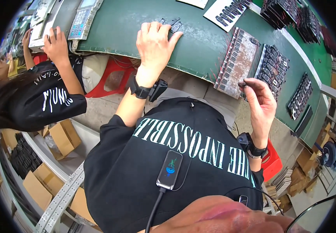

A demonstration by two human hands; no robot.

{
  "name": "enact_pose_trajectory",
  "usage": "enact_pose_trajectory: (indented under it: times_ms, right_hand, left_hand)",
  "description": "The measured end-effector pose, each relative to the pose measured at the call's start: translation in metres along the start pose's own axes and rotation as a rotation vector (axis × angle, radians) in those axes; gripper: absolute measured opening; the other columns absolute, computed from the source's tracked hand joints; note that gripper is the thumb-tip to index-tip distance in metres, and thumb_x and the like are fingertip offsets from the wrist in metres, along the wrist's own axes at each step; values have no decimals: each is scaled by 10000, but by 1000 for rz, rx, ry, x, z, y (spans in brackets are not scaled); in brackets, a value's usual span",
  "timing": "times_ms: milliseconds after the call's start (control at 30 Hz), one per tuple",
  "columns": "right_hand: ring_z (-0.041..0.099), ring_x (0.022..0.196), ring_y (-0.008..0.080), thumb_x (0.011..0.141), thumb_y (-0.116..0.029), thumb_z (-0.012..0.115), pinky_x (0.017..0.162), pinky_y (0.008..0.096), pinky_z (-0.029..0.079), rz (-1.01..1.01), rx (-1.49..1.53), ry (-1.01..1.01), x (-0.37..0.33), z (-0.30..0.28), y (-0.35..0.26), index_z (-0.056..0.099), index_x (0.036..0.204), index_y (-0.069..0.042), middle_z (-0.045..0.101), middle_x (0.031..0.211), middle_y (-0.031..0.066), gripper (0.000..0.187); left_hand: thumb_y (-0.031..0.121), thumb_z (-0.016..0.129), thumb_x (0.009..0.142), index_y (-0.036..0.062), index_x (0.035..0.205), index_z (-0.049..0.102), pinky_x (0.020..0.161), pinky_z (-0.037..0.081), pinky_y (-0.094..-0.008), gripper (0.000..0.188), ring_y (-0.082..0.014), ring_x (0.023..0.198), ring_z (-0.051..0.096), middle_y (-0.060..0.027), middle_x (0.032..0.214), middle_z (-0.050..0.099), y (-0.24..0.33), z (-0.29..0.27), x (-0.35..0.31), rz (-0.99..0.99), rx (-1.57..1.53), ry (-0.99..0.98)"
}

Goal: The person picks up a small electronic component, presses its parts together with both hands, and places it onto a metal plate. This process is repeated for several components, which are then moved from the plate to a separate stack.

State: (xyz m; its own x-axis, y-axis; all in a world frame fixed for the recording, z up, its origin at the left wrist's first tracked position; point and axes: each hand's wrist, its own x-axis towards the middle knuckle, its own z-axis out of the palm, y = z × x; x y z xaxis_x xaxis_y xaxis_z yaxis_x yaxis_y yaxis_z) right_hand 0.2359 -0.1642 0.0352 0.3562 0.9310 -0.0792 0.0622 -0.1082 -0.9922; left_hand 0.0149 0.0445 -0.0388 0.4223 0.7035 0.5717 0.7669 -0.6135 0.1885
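Note:
My left hand lies on the green workbench, palm down, with its thumb apart from the fingers and nothing seen in its grasp. Small black plastic parts lie just beyond its fingertips and thumb. Over the bench's near edge, my right hand pinches a small dark part between thumb and fingertips; its exact kind is too small to make out. Close to that hand is a worn metal plate, lined along one side with black rectangular parts and thin red wires.
Right of the plate lie a crowded board of black parts and another row. A white sheet with parts and stacked trays stand farther back. A co-worker's hand is beside a keypad device at left. Red stools stand below.

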Motion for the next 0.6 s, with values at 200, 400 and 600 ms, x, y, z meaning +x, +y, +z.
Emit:
enact_pose_trajectory:
  times_ms: [200, 400, 600]
  right_hand:
    - [645, 971, 106, 956, 0, 626, 867, 235, 499, -75, -16, 2, 5, -1, 4, 647, 1155, 1, 672, 1066, 45, 200]
    - [641, 963, 108, 954, 8, 618, 874, 237, 499, 4, 23, 20, 14, 8, 3, 653, 1134, 0, 668, 1064, 43, 183]
    - [636, 938, 89, 942, -34, 658, 862, 229, 504, -71, 9, 21, 51, 26, 10, 664, 1106, -4, 672, 1033, 16, 167]
  left_hand:
    - [263, 790, 786, 102, 922, 731, 778, 506, -385, 219, -254, 880, 606, -37, 842, 657, -2, 11, -1, 14, -32, 67]
    - [185, 774, 821, 76, 952, 718, 722, 553, -343, 179, -232, 797, 680, -71, 851, 711, 14, 2, -4, 39, -313, -13]
    - [112, 738, 888, 7, 1048, 697, 744, 580, -265, 196, -141, 818, 732, -75, 883, 751, 74, -14, -5, -218, -991, -221]
